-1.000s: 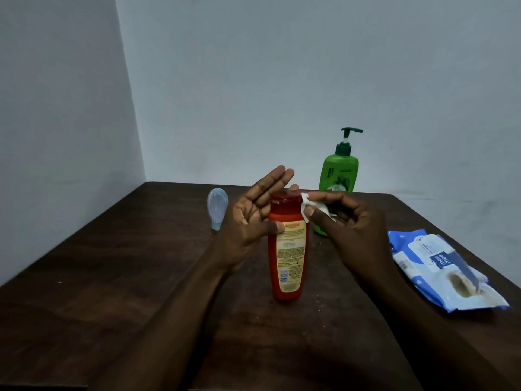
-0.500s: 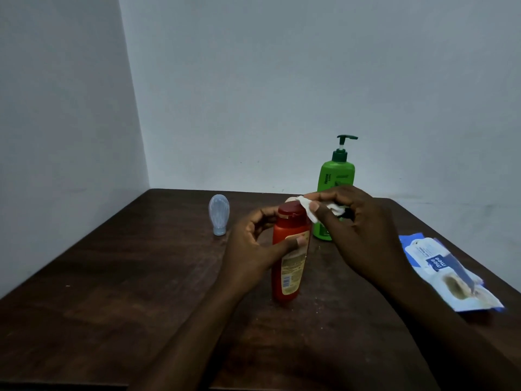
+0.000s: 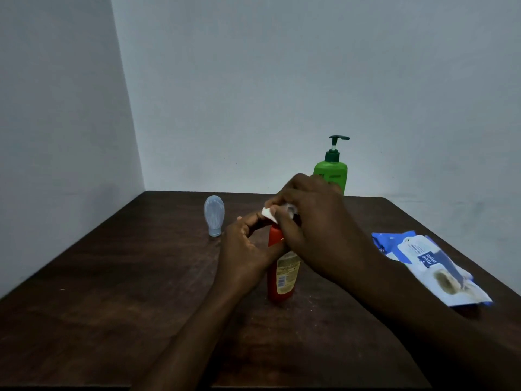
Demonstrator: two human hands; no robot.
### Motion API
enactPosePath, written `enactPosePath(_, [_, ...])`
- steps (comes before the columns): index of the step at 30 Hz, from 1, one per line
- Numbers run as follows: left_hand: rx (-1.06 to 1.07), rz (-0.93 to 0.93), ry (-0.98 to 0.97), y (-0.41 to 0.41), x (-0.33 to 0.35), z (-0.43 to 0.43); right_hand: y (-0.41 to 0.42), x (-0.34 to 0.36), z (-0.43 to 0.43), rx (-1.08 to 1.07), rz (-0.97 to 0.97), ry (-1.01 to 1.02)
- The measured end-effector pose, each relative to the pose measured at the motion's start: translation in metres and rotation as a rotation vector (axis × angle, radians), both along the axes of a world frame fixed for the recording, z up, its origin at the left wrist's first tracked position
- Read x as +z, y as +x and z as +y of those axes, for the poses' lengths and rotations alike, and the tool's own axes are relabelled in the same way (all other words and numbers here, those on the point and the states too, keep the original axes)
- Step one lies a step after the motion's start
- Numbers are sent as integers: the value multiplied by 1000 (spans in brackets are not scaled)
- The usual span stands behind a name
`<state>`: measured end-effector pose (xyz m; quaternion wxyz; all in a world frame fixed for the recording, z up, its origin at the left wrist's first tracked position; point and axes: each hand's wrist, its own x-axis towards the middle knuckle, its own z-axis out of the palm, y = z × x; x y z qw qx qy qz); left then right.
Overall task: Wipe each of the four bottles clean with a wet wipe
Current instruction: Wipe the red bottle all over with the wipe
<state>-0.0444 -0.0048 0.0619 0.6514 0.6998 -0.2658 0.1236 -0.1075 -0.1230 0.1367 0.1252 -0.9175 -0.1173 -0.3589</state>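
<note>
Now, the red bottle stands upright near the middle of the tabletop, a little toward the near edge. The left hand grips it round the upper part, with the fingers curled and the thumb laid across the front. The right hand pinches a small folded wet wipe and holds it at the cap, which is hidden under the fingers.

The first danger, I think, is tipping. The bottle is tall and narrow, and the rubbing is done at its very top. If the left grip becomes loose, a sideways push from the wipe can turn it over.

The second danger is behind the right hand. The green pump bottle stands near the far edge and looks close to the knuckles, so a wide stroke could knock it. How much space is between them I cannot tell from this view.

Also, the wipe is only a small piece between the fingertips, and wet plastic is slippery. It may slide out, or miss the surface that is covered by the left hand.

The small pale bottle stands toward the far left corner, well apart. The wipes pack lies at the right edge. A fourth bottle I do not see.
</note>
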Motion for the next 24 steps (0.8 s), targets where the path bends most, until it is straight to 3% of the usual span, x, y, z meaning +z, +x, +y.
enactPosePath(3, [10,-21,-8,-3,3,-2,2,4,0,45,17,-38])
enactPosePath(12, [28,62,41,1,-1,-2,1,6,-37,38,33,204])
enactPosePath(17, [12,53,57,-1,-2,-1,2,5,-57,108,202,469])
enactPosePath(21, [8,34,68,-3,-5,0,0,3,-60,242,313,849])
enactPosePath(24, [6,33,63,-3,-6,1,-2,1,-56,138,171,687])
